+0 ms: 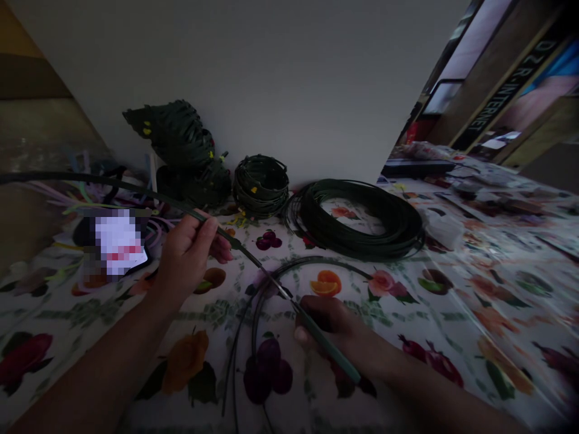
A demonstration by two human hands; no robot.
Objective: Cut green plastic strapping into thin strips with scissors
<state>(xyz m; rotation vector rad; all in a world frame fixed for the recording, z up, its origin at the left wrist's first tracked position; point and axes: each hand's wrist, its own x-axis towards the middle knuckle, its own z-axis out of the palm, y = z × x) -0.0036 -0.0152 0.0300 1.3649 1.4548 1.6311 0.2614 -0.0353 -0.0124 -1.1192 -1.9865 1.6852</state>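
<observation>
My left hand (190, 247) pinches a long dark green strip (149, 194) that runs in from the left edge and ends near the middle. My right hand (328, 328) is closed around a tool with a green handle (328, 346) and a thin metal shaft (280, 286). The shaft's tip meets the strip's end between my hands; the exact contact is too small to tell. Under them, loose dark strips (256, 313) curve over the flowered tablecloth (181, 316).
A large coil of dark strip (362, 232) lies behind my right hand. Small woven baskets (261, 185) and a leafy dark woven piece (178, 135) stand near a pale panel (253, 72). A phone (118, 241) leans at the left among coloured strips. Plastic bags (441, 228) lie right.
</observation>
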